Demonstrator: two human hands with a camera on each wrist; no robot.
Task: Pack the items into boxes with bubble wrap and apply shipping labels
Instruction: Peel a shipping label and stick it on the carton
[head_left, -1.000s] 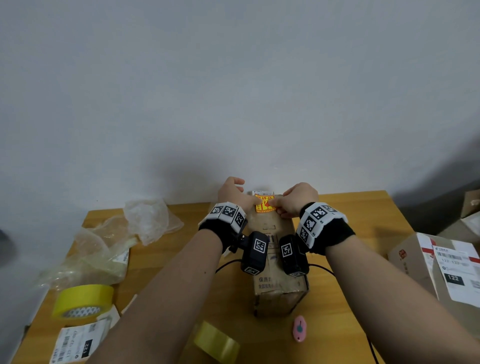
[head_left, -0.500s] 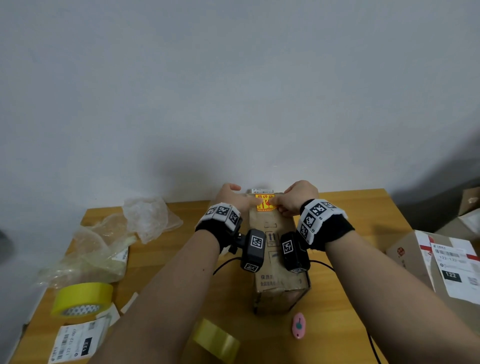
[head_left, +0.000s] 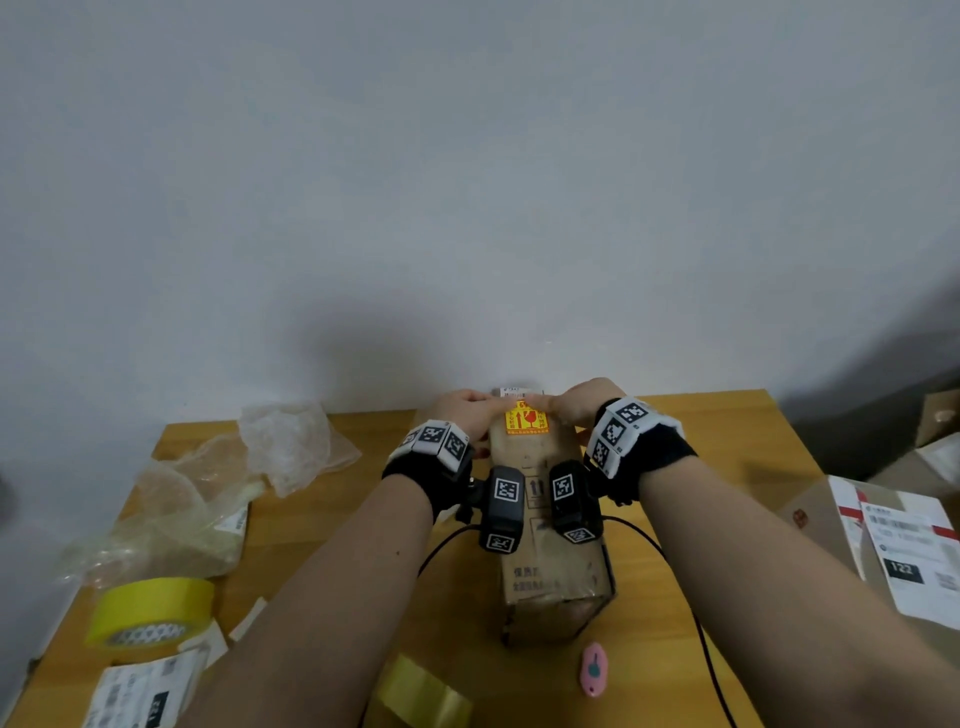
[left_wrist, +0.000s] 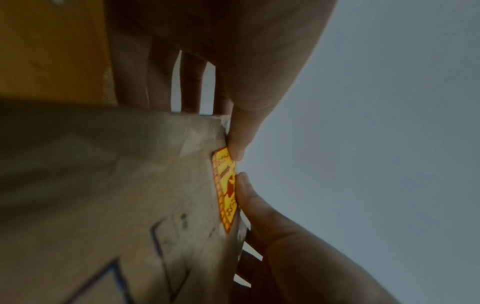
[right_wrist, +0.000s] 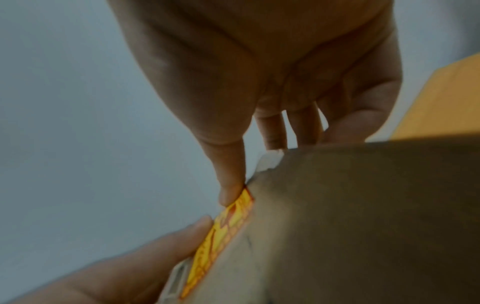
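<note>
A tall brown cardboard box (head_left: 550, 561) lies lengthwise on the wooden table (head_left: 727, 441). A yellow fragile sticker (head_left: 527, 422) sits on its top near the far end, next to a white label (head_left: 519, 392) on the far edge. My left hand (head_left: 462, 410) and right hand (head_left: 584, 402) meet over that end. The left wrist view shows the left thumb (left_wrist: 237, 144) pressing the sticker (left_wrist: 226, 189), its fingers straight down behind the box (left_wrist: 116, 195). The right thumb (right_wrist: 230, 191) presses the sticker (right_wrist: 226, 226) too, its fingers also behind the box (right_wrist: 363, 216).
A yellow tape roll (head_left: 150, 610), crumpled plastic wrap (head_left: 285, 441) and loose shipping labels (head_left: 140, 691) lie at the left. A clear tape roll (head_left: 423, 696) and a pink cutter (head_left: 594, 667) lie near the front. A labelled box (head_left: 883, 540) stands at the right. The wall is close behind.
The left thumb was raised a second ago and has come down onto the sticker. Both thumbs now lie on the sticker's far edge. The box has not moved.
</note>
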